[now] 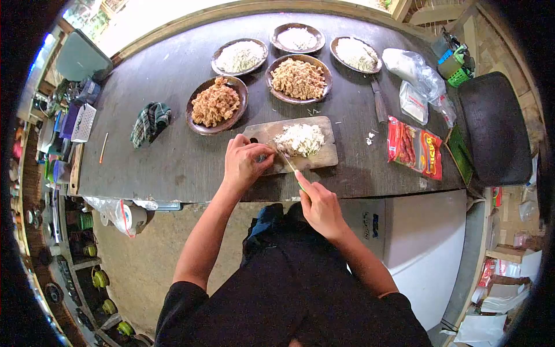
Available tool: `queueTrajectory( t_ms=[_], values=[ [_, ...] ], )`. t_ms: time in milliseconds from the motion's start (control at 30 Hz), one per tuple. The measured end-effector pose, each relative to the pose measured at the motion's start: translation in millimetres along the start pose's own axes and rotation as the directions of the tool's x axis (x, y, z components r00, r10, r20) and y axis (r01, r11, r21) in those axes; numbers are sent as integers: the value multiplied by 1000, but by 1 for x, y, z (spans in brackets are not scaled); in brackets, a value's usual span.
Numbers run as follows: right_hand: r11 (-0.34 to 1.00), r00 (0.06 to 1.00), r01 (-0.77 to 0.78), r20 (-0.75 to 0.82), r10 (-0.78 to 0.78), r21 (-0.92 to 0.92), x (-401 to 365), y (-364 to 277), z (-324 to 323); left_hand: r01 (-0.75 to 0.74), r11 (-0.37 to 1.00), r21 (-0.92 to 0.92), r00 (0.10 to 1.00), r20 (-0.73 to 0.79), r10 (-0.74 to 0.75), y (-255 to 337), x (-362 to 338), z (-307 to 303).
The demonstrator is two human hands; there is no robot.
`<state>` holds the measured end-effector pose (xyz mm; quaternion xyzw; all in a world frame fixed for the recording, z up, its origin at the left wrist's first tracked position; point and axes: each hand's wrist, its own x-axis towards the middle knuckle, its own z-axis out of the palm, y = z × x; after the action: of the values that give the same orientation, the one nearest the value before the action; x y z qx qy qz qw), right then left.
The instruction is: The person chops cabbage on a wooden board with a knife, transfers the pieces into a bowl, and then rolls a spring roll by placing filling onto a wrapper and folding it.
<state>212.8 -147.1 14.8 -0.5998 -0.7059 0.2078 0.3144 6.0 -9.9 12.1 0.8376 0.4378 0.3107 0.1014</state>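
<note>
My right hand [322,209] is closed around the handle of a small knife [291,165], its blade angled over the wooden cutting board [327,157]. My left hand [247,164] rests on the left part of the board, fingers pinched together close to the blade. Whatever sits under those fingertips is too small and covered to name. A heap of finely chopped whitish food [300,140] lies on the board, just beyond the knife tip.
Behind the board stand brown plates of fried brown pieces [215,103] and shredded white food [240,56]. A larger knife [379,103], a red packet [414,148] and plastic bags [416,70] lie to the right. A checked cloth [150,122] lies left on the dark table [167,173].
</note>
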Motion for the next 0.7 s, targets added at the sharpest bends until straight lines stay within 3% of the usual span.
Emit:
queueTrajectory(
  t_ms=[300,700],
  values=[
    [1000,996,-18,85,18,-4,0,-6,1,22,1000,7,999,43,-22,-3,0,3],
    [1000,999,15,41,-15,-2,-2,-1,-3,37,999,-10,999,14,-37,-2,-2,3]
  ],
)
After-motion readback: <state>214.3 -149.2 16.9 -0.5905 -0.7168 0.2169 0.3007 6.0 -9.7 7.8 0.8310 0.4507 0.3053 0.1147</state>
